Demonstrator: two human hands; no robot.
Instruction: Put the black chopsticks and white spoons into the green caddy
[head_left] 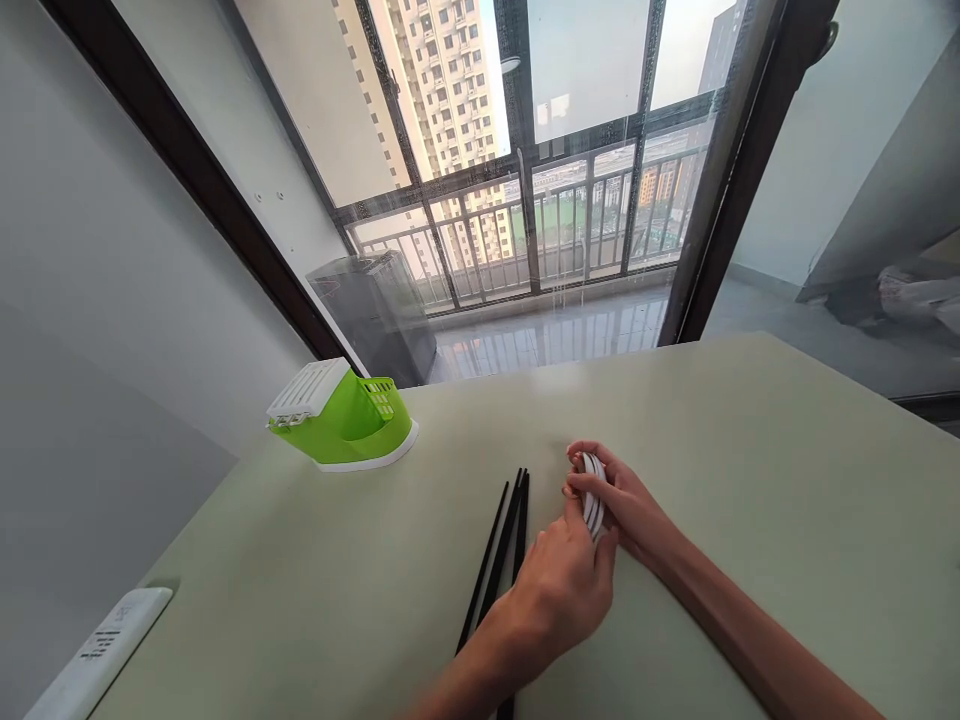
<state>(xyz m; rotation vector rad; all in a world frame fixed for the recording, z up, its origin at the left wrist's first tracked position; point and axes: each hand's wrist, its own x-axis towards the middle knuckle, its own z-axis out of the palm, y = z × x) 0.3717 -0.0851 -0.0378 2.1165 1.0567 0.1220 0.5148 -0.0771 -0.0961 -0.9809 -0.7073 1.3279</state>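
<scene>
A small stack of thin white curved pieces (593, 494), perhaps spoons or little dishes, is held on edge above the table. My right hand (621, 495) wraps round it from the right, thumb on the near side and fingers curled over its far end. From below, my left hand (566, 585) reaches in, with its fingers closed against the stack's left side. Several black chopsticks (501, 545) lie on the table left of my hands, partly hidden under my left forearm.
A green and white utensil holder (349, 420) stands at the table's far left. At the near left edge lies a white power strip or similar long box (112, 640). The pale green table (787, 480) ends before a glass door with dark frames.
</scene>
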